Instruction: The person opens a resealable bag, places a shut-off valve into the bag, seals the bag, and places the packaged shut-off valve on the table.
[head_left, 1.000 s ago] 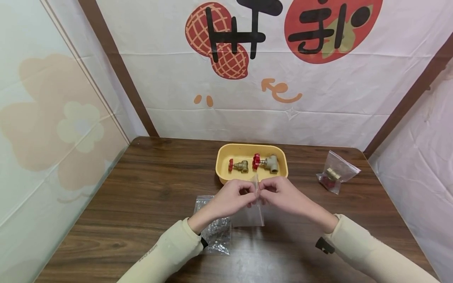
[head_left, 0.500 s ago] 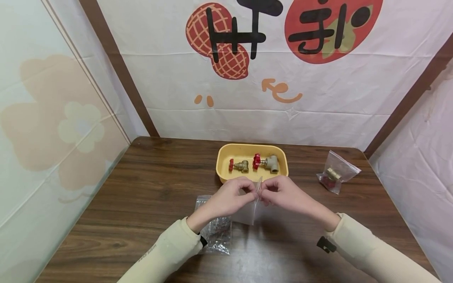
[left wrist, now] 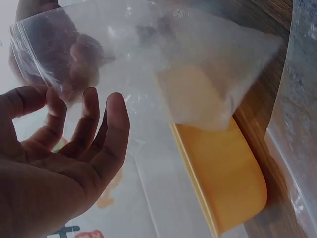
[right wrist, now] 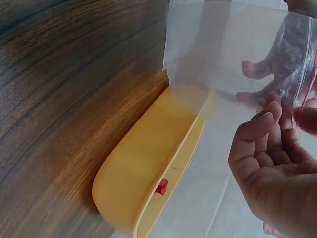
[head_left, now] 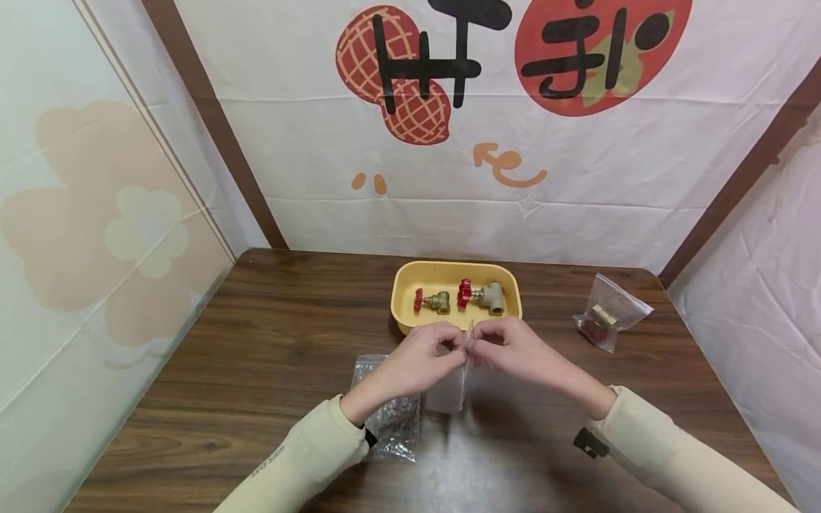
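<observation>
A clear zip-lock bag hangs between both hands in front of the yellow tray. My left hand pinches its top edge between thumb and forefinger, the other fingers loosely bent in the left wrist view. From the other side, my right hand pinches the same edge, close to the left fingertips. A red line runs along the zip strip in the right wrist view, where the bag looks flat, with nothing seen inside. Inside the tray lie a small brass valve and a larger grey valve, both with red handwheels.
Under the left forearm lies a crinkled clear plastic bag, partly hidden. To the right, another zip-lock bag holds a brass and red piece. A printed cloth hangs behind the wooden table.
The zip-lock bag has turned and swung slightly, its lower part now narrower and more edge-on than a second ago. Both hands keep their pinch in nearly the same place.
</observation>
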The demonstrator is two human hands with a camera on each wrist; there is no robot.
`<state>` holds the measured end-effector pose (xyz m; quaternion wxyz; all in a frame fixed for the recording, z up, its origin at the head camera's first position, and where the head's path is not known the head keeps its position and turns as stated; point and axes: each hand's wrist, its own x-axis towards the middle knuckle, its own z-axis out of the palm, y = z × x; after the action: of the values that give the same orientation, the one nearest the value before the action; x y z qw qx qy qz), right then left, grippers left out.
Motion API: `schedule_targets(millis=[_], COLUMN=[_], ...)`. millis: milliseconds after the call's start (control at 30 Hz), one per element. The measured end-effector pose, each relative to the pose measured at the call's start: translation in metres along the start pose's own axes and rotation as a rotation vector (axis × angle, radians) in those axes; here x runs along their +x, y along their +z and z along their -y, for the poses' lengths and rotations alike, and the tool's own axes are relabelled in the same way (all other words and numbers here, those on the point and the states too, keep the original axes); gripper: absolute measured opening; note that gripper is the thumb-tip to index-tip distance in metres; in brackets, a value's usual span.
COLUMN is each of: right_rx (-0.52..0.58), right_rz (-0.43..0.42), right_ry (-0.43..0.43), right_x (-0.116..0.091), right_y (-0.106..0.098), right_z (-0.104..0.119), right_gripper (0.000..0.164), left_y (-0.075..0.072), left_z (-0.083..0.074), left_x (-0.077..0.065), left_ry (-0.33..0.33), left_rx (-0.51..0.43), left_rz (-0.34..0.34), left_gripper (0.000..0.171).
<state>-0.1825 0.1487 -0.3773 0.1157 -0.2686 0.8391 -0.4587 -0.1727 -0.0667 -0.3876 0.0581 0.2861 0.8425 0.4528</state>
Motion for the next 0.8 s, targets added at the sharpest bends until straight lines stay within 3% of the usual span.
schedule_targets(millis=[300,600,700,800], right_rx=[-0.016,-0.026,-0.029,-0.022], right_rz=[-0.007,-0.01,-0.01,-0.008], right_ry=[0.03,0.057,0.053,0.055], right_x=[-0.004,-0.009,-0.009,-0.007], right_y=[-0.006,-0.014,-0.015,-0.014], right_z=[-0.003,-0.007,-0.007,-0.006], right_gripper=[0.024,0.022,0.023,0.026], left_y=[-0.002,-0.008,-0.009,-0.01], left_z=[0.003,0.004,0.003,0.002], left_x=[0.0,0.001,0.0,-0.001], left_ry=[0.005,-0.015,0.007,0.085], left_rx=[0.042,0.135,0.133,0.108], left_rz=[-0.103,-0.155,-0.144,-0.11], left_gripper=[0.014,0.018,0.014,0.007])
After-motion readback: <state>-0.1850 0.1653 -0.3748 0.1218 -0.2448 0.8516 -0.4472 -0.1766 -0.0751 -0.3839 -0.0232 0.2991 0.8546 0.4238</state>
